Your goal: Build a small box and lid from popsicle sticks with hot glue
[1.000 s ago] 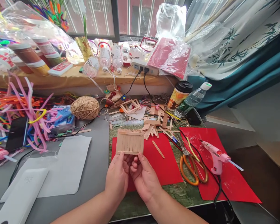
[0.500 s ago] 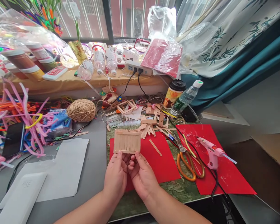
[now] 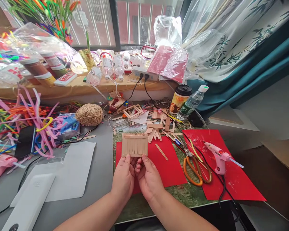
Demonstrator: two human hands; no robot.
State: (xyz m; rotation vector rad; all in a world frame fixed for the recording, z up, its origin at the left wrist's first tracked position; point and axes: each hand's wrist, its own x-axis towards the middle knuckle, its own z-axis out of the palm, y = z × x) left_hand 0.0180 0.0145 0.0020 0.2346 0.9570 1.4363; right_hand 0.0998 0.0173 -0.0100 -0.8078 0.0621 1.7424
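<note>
Both my hands hold a small panel of glued wooden craft sticks (image 3: 134, 145) upright by its lower edge. My left hand (image 3: 123, 178) pinches the bottom left part, my right hand (image 3: 148, 177) the bottom right. The panel hangs over a red paper sheet (image 3: 166, 166) on a green mat. A single loose stick (image 3: 161, 151) lies on that red sheet just right of the panel. A heap of loose sticks (image 3: 156, 128) lies behind it.
Orange-handled scissors (image 3: 196, 166) and a pink glue gun (image 3: 218, 158) lie on the right, the gun on a second red sheet (image 3: 233, 186). A twine ball (image 3: 89, 114), pipe cleaners (image 3: 26, 122), white sheets (image 3: 69, 170), a cup (image 3: 180, 98) and a water bottle (image 3: 192, 102) surround the mat.
The view shifted slightly; my hands with the stick panel stay in nearly the same pose, the panel held a little further from me.
</note>
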